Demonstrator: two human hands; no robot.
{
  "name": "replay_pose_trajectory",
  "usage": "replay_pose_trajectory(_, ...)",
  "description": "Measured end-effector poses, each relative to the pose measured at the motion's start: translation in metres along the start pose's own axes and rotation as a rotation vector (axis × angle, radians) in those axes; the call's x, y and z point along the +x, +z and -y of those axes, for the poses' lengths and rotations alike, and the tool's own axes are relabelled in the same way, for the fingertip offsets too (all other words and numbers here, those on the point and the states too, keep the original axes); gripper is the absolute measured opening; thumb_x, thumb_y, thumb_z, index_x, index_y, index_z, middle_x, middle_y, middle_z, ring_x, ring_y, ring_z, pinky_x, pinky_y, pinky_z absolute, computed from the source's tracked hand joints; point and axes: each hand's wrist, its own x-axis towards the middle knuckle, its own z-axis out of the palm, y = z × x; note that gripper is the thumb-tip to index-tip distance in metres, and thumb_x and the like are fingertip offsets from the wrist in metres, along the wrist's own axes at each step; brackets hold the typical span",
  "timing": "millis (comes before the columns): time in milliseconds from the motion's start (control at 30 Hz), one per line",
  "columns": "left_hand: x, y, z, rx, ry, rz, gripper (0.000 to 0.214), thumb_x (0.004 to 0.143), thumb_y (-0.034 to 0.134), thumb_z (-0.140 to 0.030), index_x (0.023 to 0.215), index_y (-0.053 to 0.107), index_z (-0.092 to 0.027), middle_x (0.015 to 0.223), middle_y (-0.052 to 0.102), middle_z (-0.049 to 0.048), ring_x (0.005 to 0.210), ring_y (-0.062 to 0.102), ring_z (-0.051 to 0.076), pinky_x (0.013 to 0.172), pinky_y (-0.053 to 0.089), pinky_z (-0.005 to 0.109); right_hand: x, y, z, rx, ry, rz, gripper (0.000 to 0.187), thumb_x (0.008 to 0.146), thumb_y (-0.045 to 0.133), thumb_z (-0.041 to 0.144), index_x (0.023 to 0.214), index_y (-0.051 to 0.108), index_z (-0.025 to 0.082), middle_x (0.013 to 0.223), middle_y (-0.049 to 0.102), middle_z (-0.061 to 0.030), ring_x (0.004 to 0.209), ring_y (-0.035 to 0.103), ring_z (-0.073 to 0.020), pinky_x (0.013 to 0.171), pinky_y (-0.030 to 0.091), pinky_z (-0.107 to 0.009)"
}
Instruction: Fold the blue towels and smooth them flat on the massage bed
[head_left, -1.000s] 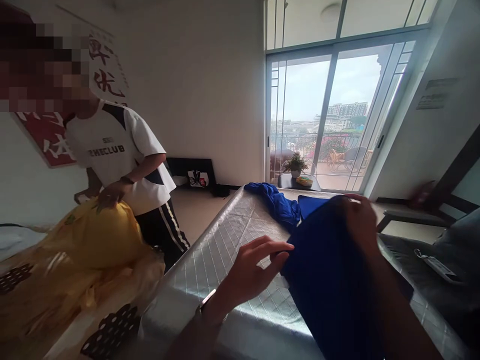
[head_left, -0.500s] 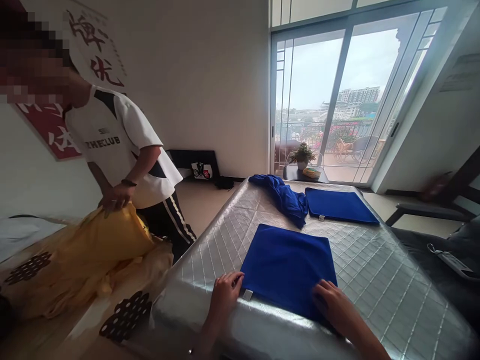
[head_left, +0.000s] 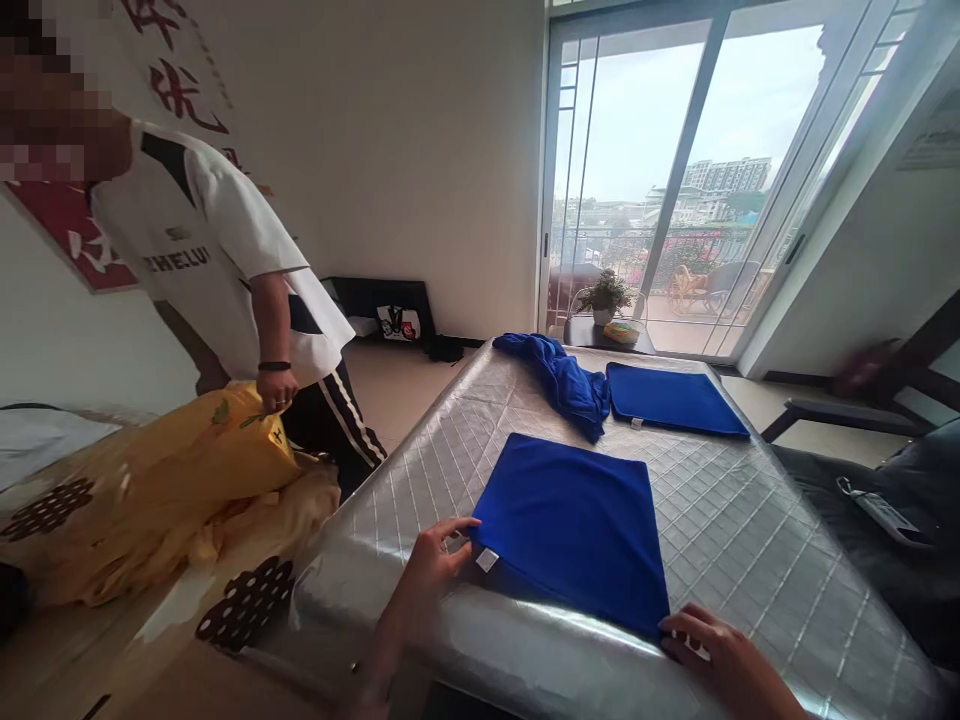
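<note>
A square blue cloth (head_left: 570,530) with a small white tag at its near left edge lies flat on the silver quilted mattress (head_left: 757,540). My left hand (head_left: 439,550) pinches the cloth's left edge, just beside the tag. At the near right corner, the bent fingers of my right hand (head_left: 705,640) are closed on the cloth. Farther back on the mattress lies a second flat blue cloth (head_left: 675,400), also tagged. To its left is a crumpled blue cloth (head_left: 559,385).
A co-worker (head_left: 217,240) at the left grips yellow fabric (head_left: 217,430) over another surface. A potted plant (head_left: 604,295) stands on a chair by the glass door (head_left: 630,180). On the right, a power strip (head_left: 889,510) lies on a dark sofa (head_left: 817,490).
My right hand has moved right and nearer, to the cloth's near right corner. The cloth lies smoother. My left hand stays at the left edge. The co-worker has shifted the yellow fabric.
</note>
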Motion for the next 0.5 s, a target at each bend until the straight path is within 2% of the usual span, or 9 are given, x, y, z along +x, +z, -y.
replay_pose_trajectory(133,0.01,-0.001,0.004,0.022,0.094,-0.007,0.022,0.081,0.067,-0.038,0.094,0.08,-0.027,0.096,0.078,0.0032,0.091,0.07,0.023,0.085,0.056,0.035,0.006,-0.005,0.015,-0.15,-0.146,-0.127,0.033,0.096,0.049,0.044,0.084,0.077,0.031,0.087,0.073,-0.0028,0.08,0.072,-0.0155,0.064,0.056,-0.02)
replay_pose_trajectory(233,0.015,-0.005,0.004,0.042,0.193,-0.065,0.022,0.084,0.067,-0.044,0.091,0.08,-0.027,0.095,0.075,0.0044,0.087,0.069,0.022,0.077,0.057,0.032,0.006,-0.011,0.023,-0.072,-0.19,-0.274,0.029,0.097,0.049,0.041,0.089,0.074,0.028,0.102,0.075,-0.005,0.072,0.071,-0.013,0.063,0.058,-0.021)
replay_pose_trajectory(333,0.016,-0.014,-0.01,0.046,0.289,-0.125,0.024,0.087,0.068,-0.048,0.091,0.08,-0.027,0.106,0.071,0.006,0.082,0.068,0.019,0.071,0.056,0.029,0.001,-0.027,0.029,0.128,-0.142,-0.377,0.023,0.094,0.056,0.045,0.091,0.07,0.027,0.113,0.076,-0.0049,0.061,0.07,-0.0113,0.059,0.06,-0.022)
replay_pose_trajectory(400,0.015,-0.022,-0.026,0.027,0.338,-0.121,0.023,0.09,0.067,-0.046,0.093,0.079,-0.027,0.105,0.072,0.0049,0.076,0.068,0.016,0.069,0.056,0.027,-0.005,-0.043,0.033,0.198,-0.056,-0.436,0.022,0.089,0.062,0.049,0.094,0.069,0.028,0.101,0.079,-0.0017,0.064,0.074,-0.0148,0.061,0.062,-0.023)
replay_pose_trajectory(500,0.011,-0.036,-0.057,-0.002,0.413,-0.119,0.021,0.093,0.066,-0.043,0.099,0.078,-0.027,0.086,0.073,0.0004,0.067,0.066,0.013,0.066,0.055,0.024,-0.016,-0.069,0.035,0.129,0.088,-0.528,0.028,0.083,0.068,0.055,0.099,0.071,0.032,0.079,0.078,0.003,0.071,0.076,-0.0195,0.064,0.063,-0.024)
